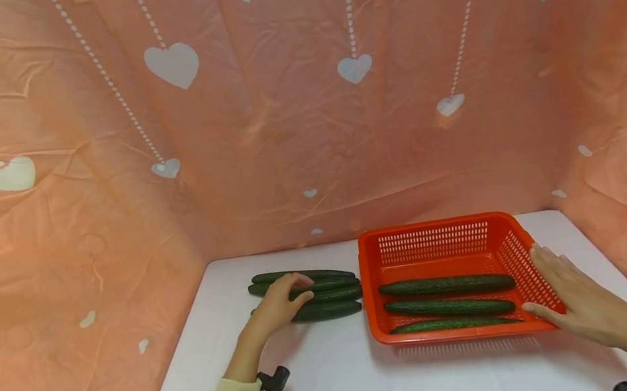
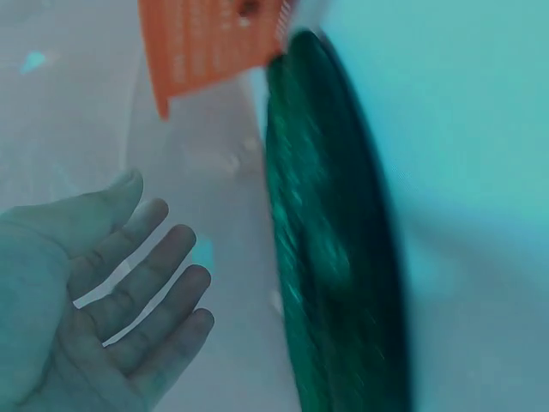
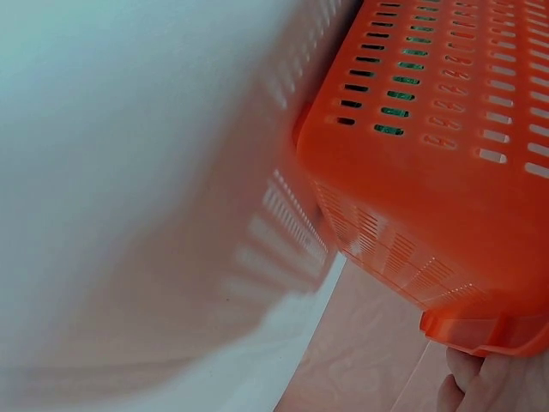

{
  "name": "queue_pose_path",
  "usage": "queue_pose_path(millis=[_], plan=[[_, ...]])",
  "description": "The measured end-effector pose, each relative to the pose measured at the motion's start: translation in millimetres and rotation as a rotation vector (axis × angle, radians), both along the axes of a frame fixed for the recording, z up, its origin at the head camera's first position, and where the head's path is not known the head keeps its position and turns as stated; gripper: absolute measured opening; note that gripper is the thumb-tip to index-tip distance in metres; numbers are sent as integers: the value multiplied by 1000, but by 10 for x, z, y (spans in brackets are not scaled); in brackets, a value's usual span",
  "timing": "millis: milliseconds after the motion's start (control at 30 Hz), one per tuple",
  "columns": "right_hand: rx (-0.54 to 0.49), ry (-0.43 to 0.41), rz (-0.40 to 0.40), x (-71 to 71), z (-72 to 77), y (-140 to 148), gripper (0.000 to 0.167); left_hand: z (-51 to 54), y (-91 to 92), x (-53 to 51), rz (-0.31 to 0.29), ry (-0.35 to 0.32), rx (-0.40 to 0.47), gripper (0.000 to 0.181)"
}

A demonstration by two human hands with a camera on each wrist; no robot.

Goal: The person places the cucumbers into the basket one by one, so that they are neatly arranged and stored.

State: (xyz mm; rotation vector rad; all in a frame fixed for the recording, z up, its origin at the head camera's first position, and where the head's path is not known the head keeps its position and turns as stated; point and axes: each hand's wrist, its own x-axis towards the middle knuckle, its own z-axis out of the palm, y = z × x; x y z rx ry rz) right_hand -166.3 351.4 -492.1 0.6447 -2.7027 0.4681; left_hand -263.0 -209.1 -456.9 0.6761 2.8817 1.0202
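My left hand [image 1: 277,304] hovers over several dark green cucumbers [image 1: 330,311] lying side by side on the white table, left of the basket. Its fingers are spread and loosely bent, with nothing between them; the left wrist view shows the hand [image 2: 103,292] apart from the cucumbers [image 2: 326,232]. Three cucumbers [image 1: 446,285] lie lengthwise inside a red perforated plastic basket [image 1: 442,336]. Against the basket's right rim rests my right hand [image 1: 587,304], fingers extended, thumb by the near corner. Only a few of its fingertips [image 3: 463,367] show under the rim in the right wrist view.
The white table [image 1: 328,387] carries the cucumbers and the basket. Orange cloth [image 1: 280,127] with white hearts hangs behind the table and along both sides. A black wrist device [image 1: 274,379] is strapped to the left wrist.
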Motion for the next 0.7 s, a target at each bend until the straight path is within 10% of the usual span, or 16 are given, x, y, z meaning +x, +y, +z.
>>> queue_pose_path(millis=[700], plan=[[-8, -9, -3, 17, 15, -8, 101, -440, -648, 83, 136, 8, -137, 30]])
